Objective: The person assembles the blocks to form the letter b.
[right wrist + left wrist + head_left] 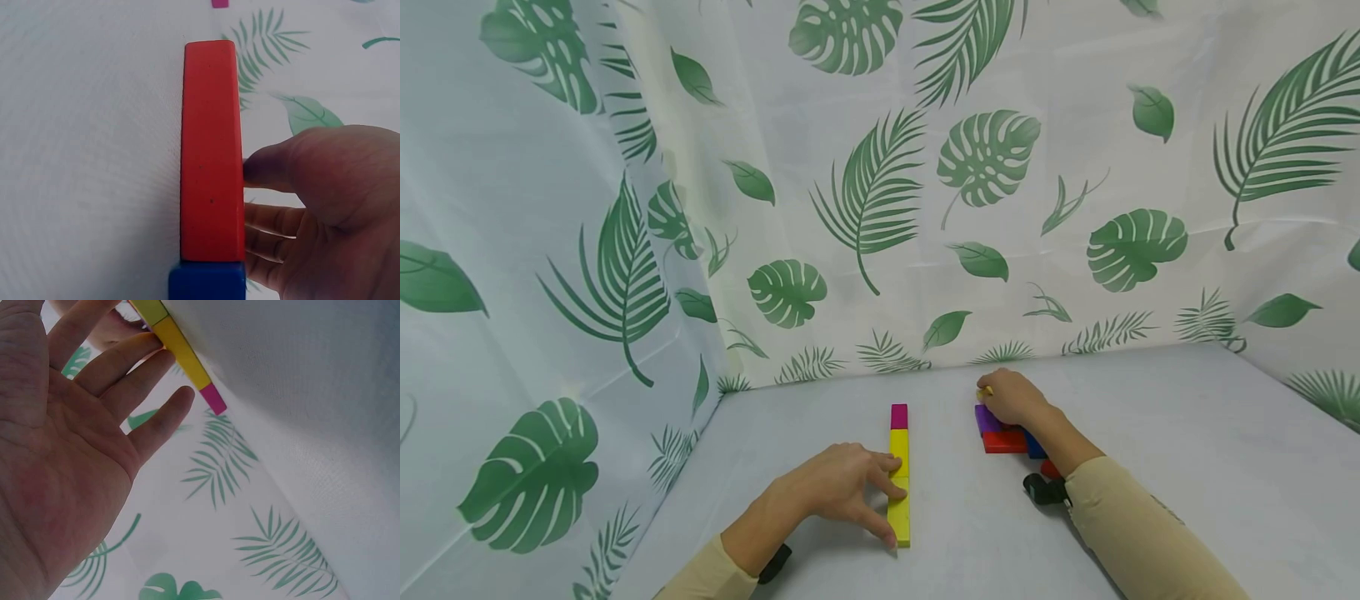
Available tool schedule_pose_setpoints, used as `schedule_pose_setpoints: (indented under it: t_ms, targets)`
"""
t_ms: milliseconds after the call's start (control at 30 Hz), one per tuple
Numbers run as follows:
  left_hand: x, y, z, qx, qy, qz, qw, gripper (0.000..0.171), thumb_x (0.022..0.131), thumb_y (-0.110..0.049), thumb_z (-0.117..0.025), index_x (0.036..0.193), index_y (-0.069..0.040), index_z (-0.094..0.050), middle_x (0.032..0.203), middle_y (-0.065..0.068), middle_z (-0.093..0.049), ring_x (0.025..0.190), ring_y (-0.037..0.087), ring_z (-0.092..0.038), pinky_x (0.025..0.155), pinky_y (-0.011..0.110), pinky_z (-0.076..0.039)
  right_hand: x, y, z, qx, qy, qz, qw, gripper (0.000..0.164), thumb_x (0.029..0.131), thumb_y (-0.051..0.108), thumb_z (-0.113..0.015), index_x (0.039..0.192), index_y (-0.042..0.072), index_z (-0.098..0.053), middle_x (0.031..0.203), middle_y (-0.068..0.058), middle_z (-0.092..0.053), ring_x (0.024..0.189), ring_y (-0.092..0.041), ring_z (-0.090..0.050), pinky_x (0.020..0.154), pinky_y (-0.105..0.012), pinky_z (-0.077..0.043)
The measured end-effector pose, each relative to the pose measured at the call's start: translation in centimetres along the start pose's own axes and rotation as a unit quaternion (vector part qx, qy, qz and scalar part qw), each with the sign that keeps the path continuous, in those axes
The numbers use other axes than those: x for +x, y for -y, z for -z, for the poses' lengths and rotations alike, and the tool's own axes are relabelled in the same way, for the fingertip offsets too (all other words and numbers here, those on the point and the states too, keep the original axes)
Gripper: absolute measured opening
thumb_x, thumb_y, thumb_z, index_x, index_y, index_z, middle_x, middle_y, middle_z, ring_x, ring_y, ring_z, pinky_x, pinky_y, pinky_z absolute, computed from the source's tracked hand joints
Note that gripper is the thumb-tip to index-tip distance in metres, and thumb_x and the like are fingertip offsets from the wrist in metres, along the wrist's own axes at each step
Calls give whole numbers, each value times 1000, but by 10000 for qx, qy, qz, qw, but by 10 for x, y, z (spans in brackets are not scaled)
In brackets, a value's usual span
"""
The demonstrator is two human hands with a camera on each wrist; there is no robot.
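Note:
A straight row of two yellow blocks [898, 523] and a magenta block [899, 416] at its far end lies on the table. Spread fingers of my left hand [848, 483] touch the row's left side; in the left wrist view the palm [81, 450] faces the camera. To the right is a cluster with a purple block [987, 419], a red block [1004, 443] and a blue block [1036, 448]. At its far end my right hand [1011, 396] pinches a small yellow block [982, 393], mostly covered by the fingers. The right wrist view has a long red block [212, 150] before the hand.
Another red piece [1051, 468] shows beside the right wrist, partly behind it. A black wrist camera [1043, 490] sits under each forearm. White cloth with green leaves [880, 317] stands at the back and both sides of the pale table [1187, 450].

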State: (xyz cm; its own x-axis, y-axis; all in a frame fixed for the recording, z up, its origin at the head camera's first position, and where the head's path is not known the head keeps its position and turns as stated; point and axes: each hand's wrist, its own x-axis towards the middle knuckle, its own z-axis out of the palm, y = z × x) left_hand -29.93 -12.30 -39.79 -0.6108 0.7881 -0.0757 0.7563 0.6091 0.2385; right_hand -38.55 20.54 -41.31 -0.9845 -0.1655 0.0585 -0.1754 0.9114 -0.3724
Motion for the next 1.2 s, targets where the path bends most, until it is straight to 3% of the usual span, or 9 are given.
schedule_pose_setpoints:
  t_ms: [333, 667, 967, 1200]
  targets:
    - [1, 1, -1, 38, -53, -52, 10000, 64, 69, -76, -81, 123, -42, -75, 149, -9, -60, 141, 5, -52, 113, 47, -48, 2, -1, -2, -87, -33, 17, 10000, 35, 100, 11, -61, 133, 0, -67, 127, -24, -67, 109, -37, -62, 99, -59, -53]
    - [1, 1, -1, 54, -48, -56, 10000, 65, 69, -76, -81, 123, -42, -75, 149, -9, -60, 141, 5, -52, 114, 47, -48, 4, -3, -4, -151, -636, 161, 9977, 41, 101, 10, -57, 142, 3, -58, 136, -27, -58, 120, -45, -59, 93, -63, -56]
    - [0, 0, -1, 52, -66, -36, 10000, 64, 69, -75, -82, 123, -42, -75, 149, -9, -60, 142, 5, -52, 113, 47, -48, 6, -2, -2, 91, -941, 244, 9952, 38, 102, 7, -56, 140, 2, -53, 125, -28, -53, 90, -33, -64, 78, -50, -60]
    - [1, 0, -1, 89, -53, -22, 9999, 64, 69, -75, -82, 123, -42, -75, 149, -10, -60, 142, 6, -52, 113, 46, -48, 6, 0, -4, 405, -1135, 422, 9918, 37, 104, 6, -53, 140, 4, -51, 128, -27, -59, 108, -38, -64, 98, -57, -56]
